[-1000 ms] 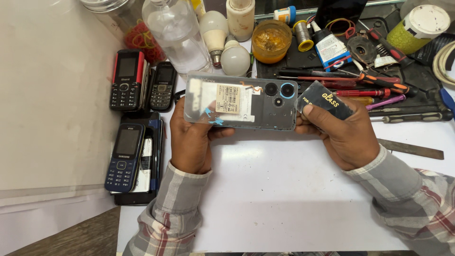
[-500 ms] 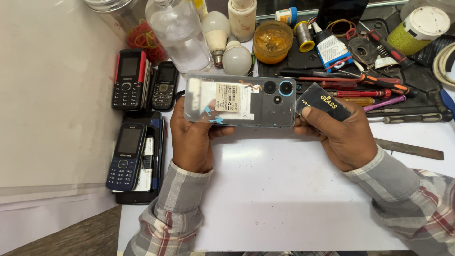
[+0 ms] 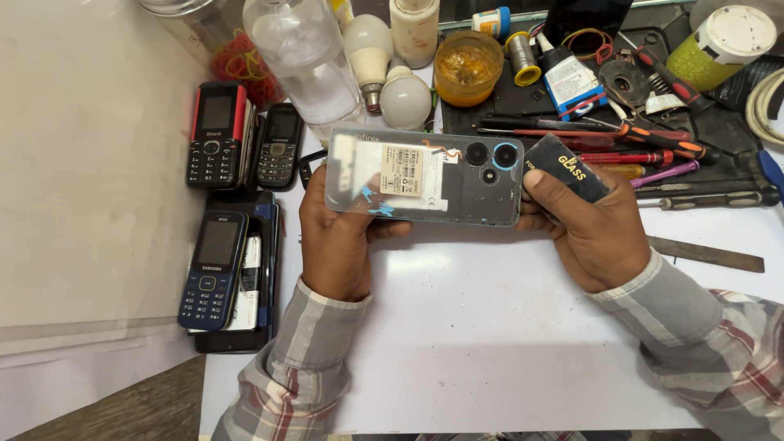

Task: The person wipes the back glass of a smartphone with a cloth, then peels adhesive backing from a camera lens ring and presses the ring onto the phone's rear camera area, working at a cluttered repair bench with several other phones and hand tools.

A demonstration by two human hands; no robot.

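A grey smartphone [image 3: 425,175] is held back-side up above the white table [image 3: 490,327], its camera cluster at the right end and a white sticker on its middle. My left hand [image 3: 336,233] grips its left end from below. My right hand [image 3: 592,229] supports the right end and also pinches a small black card with yellow print [image 3: 563,167] against its edge.
Several keypad phones [image 3: 216,135] lie at the left, one dark blue [image 3: 211,269]. A clear bottle [image 3: 302,57], two bulbs [image 3: 406,98], an amber jar [image 3: 468,65], screwdrivers [image 3: 645,143] on a black mat and a metal blade [image 3: 706,253] crowd the back and right.
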